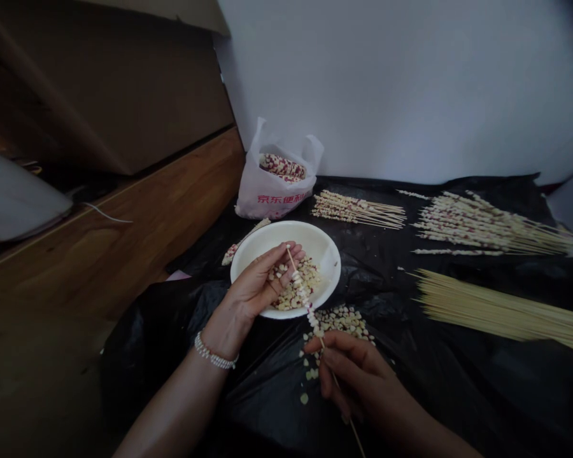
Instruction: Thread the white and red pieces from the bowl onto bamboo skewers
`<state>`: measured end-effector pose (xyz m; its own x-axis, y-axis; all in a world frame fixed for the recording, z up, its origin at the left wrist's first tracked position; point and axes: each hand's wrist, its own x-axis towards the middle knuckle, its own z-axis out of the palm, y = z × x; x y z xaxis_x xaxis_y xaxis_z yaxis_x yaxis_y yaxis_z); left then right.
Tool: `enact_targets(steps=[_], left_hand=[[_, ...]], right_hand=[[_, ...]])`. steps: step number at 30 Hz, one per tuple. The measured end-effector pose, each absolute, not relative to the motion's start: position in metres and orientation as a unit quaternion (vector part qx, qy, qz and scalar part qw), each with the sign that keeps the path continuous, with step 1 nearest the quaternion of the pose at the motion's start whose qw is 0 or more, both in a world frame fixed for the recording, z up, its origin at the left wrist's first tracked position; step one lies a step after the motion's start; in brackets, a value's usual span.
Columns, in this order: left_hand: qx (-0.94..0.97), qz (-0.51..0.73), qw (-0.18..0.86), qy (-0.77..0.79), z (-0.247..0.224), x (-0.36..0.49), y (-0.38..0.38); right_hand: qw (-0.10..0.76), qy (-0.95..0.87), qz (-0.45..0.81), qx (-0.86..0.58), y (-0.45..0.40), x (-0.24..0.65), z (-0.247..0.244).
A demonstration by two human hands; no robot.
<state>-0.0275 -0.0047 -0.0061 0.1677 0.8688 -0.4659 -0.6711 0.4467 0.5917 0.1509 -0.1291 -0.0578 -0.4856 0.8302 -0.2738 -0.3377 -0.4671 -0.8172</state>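
Note:
A thin wooden skewer [335, 380] threaded with pale and purple kernels [311, 315] slants from the lower right up over a white bowl [332, 251]. My right hand [351, 369] is closed on the skewer below the threaded kernels. Over the bowl, my left hand [262, 277], with a beaded bracelet on its wrist, pinches a kernel [288, 247] at the skewer's upper tip between thumb and finger. Loose kernels [298, 292] lie inside the bowl, and more kernels [346, 321] are spread on the black plastic sheet just right of it.
A white plastic bag [272, 197] holding speckled cobs stands behind the bowl. Threaded skewers lie in a small bundle [358, 210] and a larger pile [477, 222]. Bare skewers [501, 308] lie at the right. A wooden board [172, 222] runs along the left, below a cardboard box [138, 83].

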Motion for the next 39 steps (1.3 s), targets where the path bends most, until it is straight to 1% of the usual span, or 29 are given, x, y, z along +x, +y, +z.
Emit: enact_targets(steps=[8, 18, 26, 31, 39], left_hand=[[0.153, 0.491, 0.743, 0.429, 0.003, -0.027, -0.008], [0.217, 0.440, 0.751, 0.442, -0.003, -0.029, -0.013], [0.182, 0.465, 0.784, 0.369, 0.003, -0.023, -0.015], [0.168, 0.470, 0.776, 0.386, 0.007, -0.023, -0.012], [0.145, 0.521, 0.756, 0.369, -0.007, -0.026, -0.006]], right_hand=[[0.374, -0.360, 0.772, -0.366, -0.130, 0.149, -0.053], [0.393, -0.369, 0.752, -0.379, -0.125, 0.152, -0.046], [0.406, -0.358, 0.758, -0.365, -0.122, 0.157, -0.049], [0.390, -0.352, 0.773, -0.355, -0.125, 0.156, -0.050], [0.388, -0.340, 0.786, -0.341, -0.126, 0.153, -0.053]])
